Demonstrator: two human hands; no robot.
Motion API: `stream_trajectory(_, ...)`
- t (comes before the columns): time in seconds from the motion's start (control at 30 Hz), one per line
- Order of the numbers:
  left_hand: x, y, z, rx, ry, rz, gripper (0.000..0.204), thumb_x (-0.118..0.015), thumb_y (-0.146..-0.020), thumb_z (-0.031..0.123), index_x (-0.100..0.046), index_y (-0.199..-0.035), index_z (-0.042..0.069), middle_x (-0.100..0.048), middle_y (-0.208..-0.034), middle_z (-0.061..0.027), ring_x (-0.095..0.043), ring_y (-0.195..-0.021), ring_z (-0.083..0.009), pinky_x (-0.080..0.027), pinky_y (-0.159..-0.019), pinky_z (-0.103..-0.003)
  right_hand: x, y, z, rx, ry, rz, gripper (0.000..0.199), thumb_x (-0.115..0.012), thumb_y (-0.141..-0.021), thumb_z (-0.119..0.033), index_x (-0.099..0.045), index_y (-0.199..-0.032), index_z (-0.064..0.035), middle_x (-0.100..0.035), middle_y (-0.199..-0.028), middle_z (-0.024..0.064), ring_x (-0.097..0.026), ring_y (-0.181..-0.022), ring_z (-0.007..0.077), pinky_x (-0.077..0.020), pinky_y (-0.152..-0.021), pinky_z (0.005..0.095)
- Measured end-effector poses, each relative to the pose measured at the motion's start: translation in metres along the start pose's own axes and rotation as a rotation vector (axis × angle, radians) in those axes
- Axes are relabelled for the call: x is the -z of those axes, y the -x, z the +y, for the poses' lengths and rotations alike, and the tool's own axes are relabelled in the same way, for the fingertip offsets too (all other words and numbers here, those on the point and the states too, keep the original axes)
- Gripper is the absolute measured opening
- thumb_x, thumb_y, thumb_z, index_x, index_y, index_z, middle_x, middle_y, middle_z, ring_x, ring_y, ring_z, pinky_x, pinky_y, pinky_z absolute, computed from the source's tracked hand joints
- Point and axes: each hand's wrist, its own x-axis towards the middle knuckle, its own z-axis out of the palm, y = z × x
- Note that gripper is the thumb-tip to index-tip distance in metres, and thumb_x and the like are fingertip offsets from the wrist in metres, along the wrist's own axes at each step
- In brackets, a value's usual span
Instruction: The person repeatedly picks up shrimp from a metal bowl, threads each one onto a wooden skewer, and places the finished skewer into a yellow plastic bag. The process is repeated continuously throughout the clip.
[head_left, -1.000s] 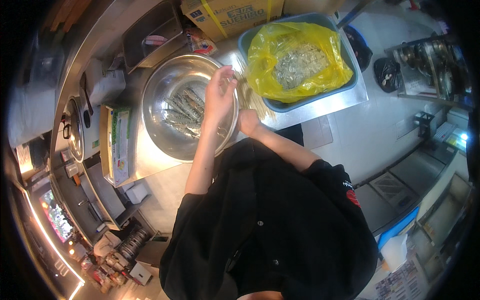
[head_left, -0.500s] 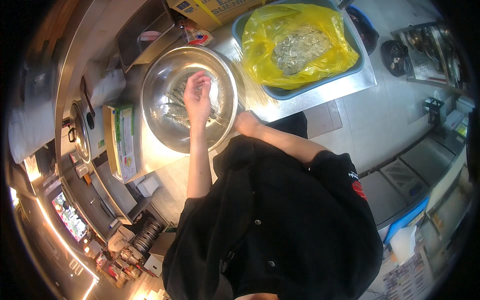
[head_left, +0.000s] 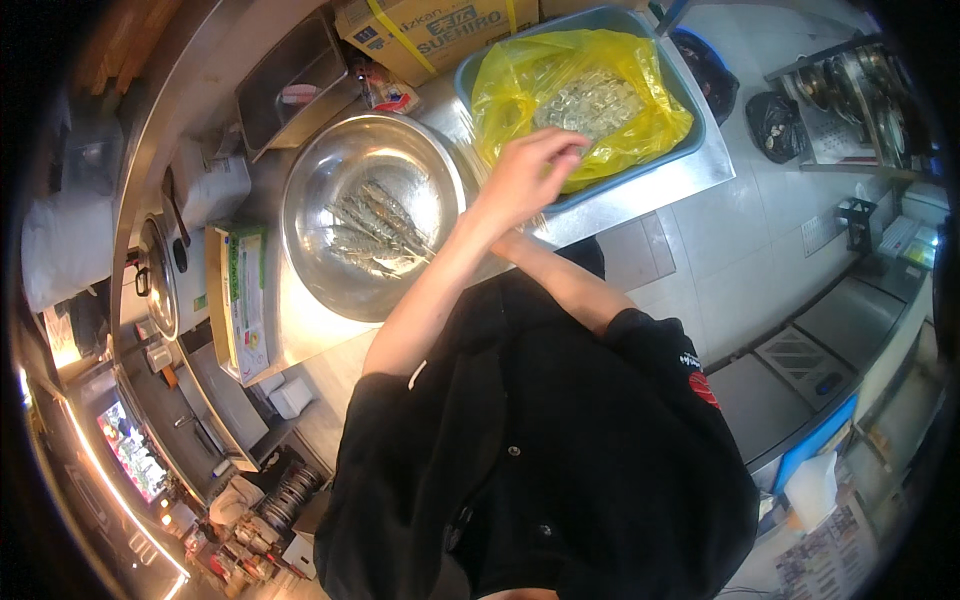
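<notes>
Yellow plastic bag of small pale fish in blue tub: left hand reaching in, fingers loosely curled, nothing gripped yet. Right hand hidden, can't tell. Next probably needs pinching a fish, carrying it to round steel bowl.

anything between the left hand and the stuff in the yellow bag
Nothing visible blocks it. The left hand hangs over the near edge of the open yellow bag in the blue tub, and the pale contents lie uncovered just past the fingertips.

The left hand has moved from the steel bowl to the yellow bag.
</notes>
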Motion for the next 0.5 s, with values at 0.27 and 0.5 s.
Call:
stream_trajectory(0.27, -0.035, -0.074, -0.140, 0.419, -0.822, -0.450, 0.024, -0.061, -0.081, 0.010, -0.071, -0.099, -0.003, -0.069, -0.103, -0.0263, -0.069, -0.096, -0.0372, -0.055, -0.082, -0.047, 0.044, -0.014, -0.058, -0.179, 0.564, -0.162, 0.032, -0.057, -0.088, -0.017, -0.061, -0.117, -0.0043, -0.065, -0.116, 0.0180, -0.062, -0.108, 0.0349, -0.0508, -0.088, 0.0462)
stream_trajectory(0.5, -0.047, -0.084, -0.132, 0.487, -0.996, -0.401, 0.056, -0.060, -0.084, 0.011, -0.048, -0.138, 0.005, -0.065, -0.113, -0.0246, -0.061, -0.111, -0.0411, -0.054, -0.089, -0.043, 0.071, -0.002, -0.085, -0.229, 0.512, -0.098, 0.019, -0.062, -0.082, -0.017, -0.071, -0.092, -0.0037, -0.070, -0.089, 0.0208, -0.070, -0.083, 0.0361, -0.0568, -0.075, 0.0455)
